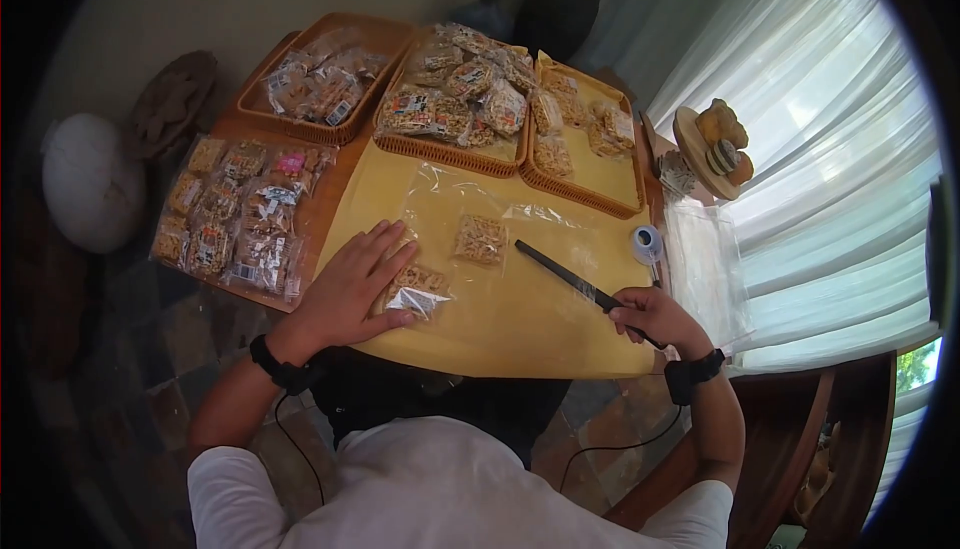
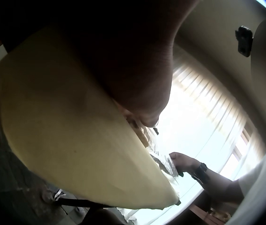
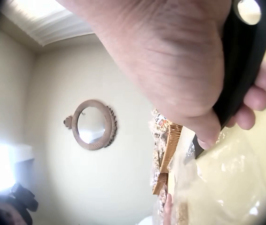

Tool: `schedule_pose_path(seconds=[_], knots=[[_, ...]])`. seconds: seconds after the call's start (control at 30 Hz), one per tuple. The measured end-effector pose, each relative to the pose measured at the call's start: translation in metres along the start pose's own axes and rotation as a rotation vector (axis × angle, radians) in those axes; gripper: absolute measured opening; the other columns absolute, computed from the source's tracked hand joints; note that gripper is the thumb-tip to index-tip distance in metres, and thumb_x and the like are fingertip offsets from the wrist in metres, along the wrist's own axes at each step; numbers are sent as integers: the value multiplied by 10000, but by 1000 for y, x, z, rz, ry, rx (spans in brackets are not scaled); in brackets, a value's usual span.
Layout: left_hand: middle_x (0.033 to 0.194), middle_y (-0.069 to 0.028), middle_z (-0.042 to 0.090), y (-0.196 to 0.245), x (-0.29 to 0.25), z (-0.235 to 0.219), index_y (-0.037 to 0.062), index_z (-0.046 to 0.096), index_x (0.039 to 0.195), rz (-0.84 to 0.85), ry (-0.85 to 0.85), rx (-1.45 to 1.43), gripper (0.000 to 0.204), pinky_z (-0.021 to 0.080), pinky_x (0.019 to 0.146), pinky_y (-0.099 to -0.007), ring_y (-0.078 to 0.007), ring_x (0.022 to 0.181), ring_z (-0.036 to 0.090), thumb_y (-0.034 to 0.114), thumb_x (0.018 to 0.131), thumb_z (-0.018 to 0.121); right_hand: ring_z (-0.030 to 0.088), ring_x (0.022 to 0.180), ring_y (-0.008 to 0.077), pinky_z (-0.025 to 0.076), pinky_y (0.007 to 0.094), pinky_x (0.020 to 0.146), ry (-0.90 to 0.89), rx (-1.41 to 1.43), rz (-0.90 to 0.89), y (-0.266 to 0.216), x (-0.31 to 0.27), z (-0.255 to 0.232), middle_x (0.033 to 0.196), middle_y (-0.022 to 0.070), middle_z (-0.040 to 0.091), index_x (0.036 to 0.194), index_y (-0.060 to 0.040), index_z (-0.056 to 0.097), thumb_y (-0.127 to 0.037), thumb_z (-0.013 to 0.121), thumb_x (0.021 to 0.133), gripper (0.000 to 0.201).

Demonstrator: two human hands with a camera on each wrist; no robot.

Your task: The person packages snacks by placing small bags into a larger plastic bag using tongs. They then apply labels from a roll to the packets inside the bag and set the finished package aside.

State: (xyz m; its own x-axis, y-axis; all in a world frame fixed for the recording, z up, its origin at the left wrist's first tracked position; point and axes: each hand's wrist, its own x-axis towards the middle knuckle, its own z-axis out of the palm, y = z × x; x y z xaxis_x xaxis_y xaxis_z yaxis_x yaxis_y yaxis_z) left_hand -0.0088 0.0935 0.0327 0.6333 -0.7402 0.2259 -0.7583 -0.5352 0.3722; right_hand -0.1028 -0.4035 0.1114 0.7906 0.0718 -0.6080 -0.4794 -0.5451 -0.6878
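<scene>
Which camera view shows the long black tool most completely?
The head view: the long black tool is almost fully in sight, hidden only where the right hand grips it. The right wrist view shows its holed handle close up, partly covered; in the left wrist view I cannot clearly make it out.

We see a rough, nubbly snack (image 1: 480, 240) in clear, glossy, crinkled plastic. The yellow sheet (image 1: 520, 319) beneath looks smooth and papery, while brown wood shows on the table (image 1: 325, 201) at left. The far baskets (image 1: 300, 129) are coarse wicker. To us, the knife handle (image 3: 243, 61) seems matt black plastic; at right, the curtain (image 1: 800, 199) is sheer cloth.
</scene>
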Motion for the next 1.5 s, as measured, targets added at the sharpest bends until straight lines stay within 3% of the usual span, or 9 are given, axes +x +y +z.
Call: schedule_pose_path(seconds=[0.4, 0.9, 1.0, 1.07, 1.1, 1.17, 1.27, 1.4, 1.5], knots=[[1761, -262, 277, 1, 1, 3, 53, 349, 1695, -13, -53, 37, 952, 247, 1316, -574, -458, 1628, 276, 645, 1006, 635, 599, 584, 68, 461, 259, 552, -125, -105, -188, -36, 46, 26, 738, -8, 669, 979, -37, 732, -270, 746, 1054, 246], [1763, -279, 260, 6, 5, 1, 44, 339, 1700, -9, -85, 38, 976, 239, 1322, -560, -474, 1625, 274, 627, 991, 673, 679, 716, 174, 539, 365, 686, 64, -171, -381, -31, 85, 39, 831, 112, 721, 1186, 2, 727, -284, 766, 1033, 326], [1766, -281, 254, 5, 5, 1, 44, 344, 1697, -11, -66, 46, 978, 242, 1321, -558, -478, 1628, 269, 624, 985, 681, 680, 714, 168, 547, 364, 697, 29, -509, -876, -5, 113, 36, 841, 111, 729, 1215, -11, 733, -261, 765, 1030, 313], [1768, -286, 246, 5, 5, 2, 25, 348, 1689, -4, -61, 46, 960, 252, 1316, -555, -487, 1627, 269, 644, 1011, 628, 671, 691, 145, 542, 342, 663, 86, -391, -922, -6, 115, 37, 838, 74, 739, 1218, -31, 748, -254, 758, 1035, 289], [1768, -286, 246, 4, 5, 2, 25, 348, 1689, -5, -62, 50, 960, 252, 1316, -555, -487, 1627, 269, 644, 1011, 628, 671, 691, 145, 542, 342, 663, 86, -389, -925, -6, 113, 37, 838, 74, 739, 1218, -31, 748, -254, 758, 1035, 289], [1769, -282, 246, 4, 5, 3, 29, 348, 1691, -4, -51, 41, 963, 258, 1315, -548, -489, 1624, 274, 639, 1006, 640, 660, 664, 135, 536, 328, 630, -95, -244, -463, -24, 92, 36, 822, 47, 735, 1200, -32, 751, -220, 761, 1024, 258], [1769, -279, 248, 6, 5, 2, 35, 345, 1696, -17, -58, 52, 970, 261, 1314, -544, -491, 1623, 275, 639, 1001, 649, 652, 637, 136, 530, 321, 607, -82, -152, -316, -36, 74, 33, 803, 41, 726, 1174, -30, 748, -192, 786, 988, 249], [1755, -291, 267, 4, 5, 4, 16, 349, 1686, -1, -52, 38, 1010, 261, 1309, -568, -500, 1617, 273, 619, 963, 716, 685, 667, 139, 572, 311, 591, -24, -168, -389, -21, 80, 29, 824, 51, 727, 1138, -59, 751, -90, 759, 912, 228], [1755, -293, 267, 11, 7, 0, 21, 341, 1691, -4, -62, 25, 1036, 258, 1310, -570, -502, 1618, 268, 624, 947, 734, 706, 801, 205, 563, 374, 764, 67, -236, -592, -5, 97, 34, 916, 101, 771, 1187, -26, 740, -159, 809, 939, 289]])
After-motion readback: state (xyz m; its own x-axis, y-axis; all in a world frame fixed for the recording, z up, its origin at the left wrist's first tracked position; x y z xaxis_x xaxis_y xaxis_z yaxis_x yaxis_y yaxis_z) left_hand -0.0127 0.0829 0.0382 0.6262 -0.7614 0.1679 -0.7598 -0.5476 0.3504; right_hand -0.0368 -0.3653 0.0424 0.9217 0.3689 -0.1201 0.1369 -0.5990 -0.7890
